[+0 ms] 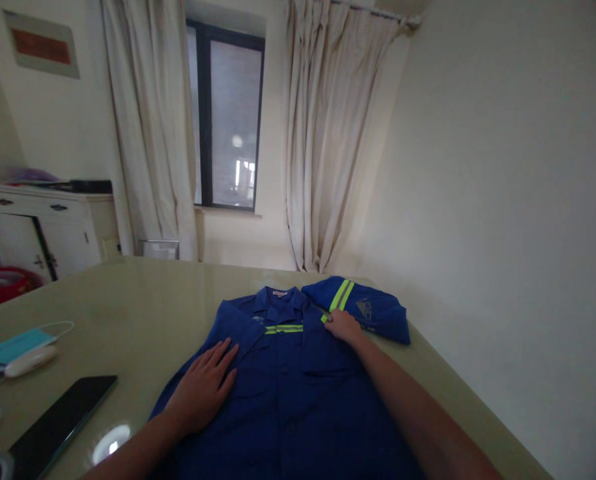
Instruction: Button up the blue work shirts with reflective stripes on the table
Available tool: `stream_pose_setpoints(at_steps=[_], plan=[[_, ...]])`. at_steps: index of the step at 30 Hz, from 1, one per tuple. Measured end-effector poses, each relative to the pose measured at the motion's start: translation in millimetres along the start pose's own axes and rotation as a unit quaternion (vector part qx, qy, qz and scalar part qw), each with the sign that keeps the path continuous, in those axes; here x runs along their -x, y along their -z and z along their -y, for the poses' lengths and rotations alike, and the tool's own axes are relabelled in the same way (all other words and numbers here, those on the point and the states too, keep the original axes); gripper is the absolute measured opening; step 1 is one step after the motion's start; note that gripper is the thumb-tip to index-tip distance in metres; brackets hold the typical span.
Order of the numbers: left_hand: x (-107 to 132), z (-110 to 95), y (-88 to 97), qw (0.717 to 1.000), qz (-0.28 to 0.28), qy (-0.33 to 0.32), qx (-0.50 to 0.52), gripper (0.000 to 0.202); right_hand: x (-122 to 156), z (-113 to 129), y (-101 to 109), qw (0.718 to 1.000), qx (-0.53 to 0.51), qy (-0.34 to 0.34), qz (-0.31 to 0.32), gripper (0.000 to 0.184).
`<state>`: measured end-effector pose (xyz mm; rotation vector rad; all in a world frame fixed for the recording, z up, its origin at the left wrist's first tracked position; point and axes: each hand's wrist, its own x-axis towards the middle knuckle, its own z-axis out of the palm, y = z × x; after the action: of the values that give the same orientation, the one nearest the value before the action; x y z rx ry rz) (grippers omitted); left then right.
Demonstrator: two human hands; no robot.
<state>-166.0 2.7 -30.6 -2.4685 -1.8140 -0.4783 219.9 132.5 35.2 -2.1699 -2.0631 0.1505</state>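
A blue work jacket [278, 413] with yellow-green reflective bands lies front up on the table, its collar at the far end. On its left side my left hand [203, 385] rests flat, fingers stretched out over the cloth. My right hand [342, 327] is closed in a pinch on the cloth near the right shoulder, beside a reflective strip. The right sleeve [378, 310] spreads out beyond that hand toward the table's right edge. Part of the jacket's lower sides is hidden under my forearms.
To the left on the table [128, 313] are a black phone [58, 420], a blue face mask [15, 353], a white mouse-like object [31, 362] and a small round white object [111, 443]. A wall [508, 267] runs along the right. Behind stand curtains [323, 133] and a white cabinet [68, 233].
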Motion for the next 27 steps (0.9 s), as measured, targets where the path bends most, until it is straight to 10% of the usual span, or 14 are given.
stream_pose_setpoints(at_steps=[13,27], plan=[[1,-5,4.5,1.000,0.004,0.009,0.012,0.059,-17,-25,8,0.999,-0.006,-0.021,-0.033,0.019],[3,-7,9.8,1.000,0.010,0.004,0.010,0.059,-29,25,-13,0.996,0.005,-0.002,-0.086,0.021]])
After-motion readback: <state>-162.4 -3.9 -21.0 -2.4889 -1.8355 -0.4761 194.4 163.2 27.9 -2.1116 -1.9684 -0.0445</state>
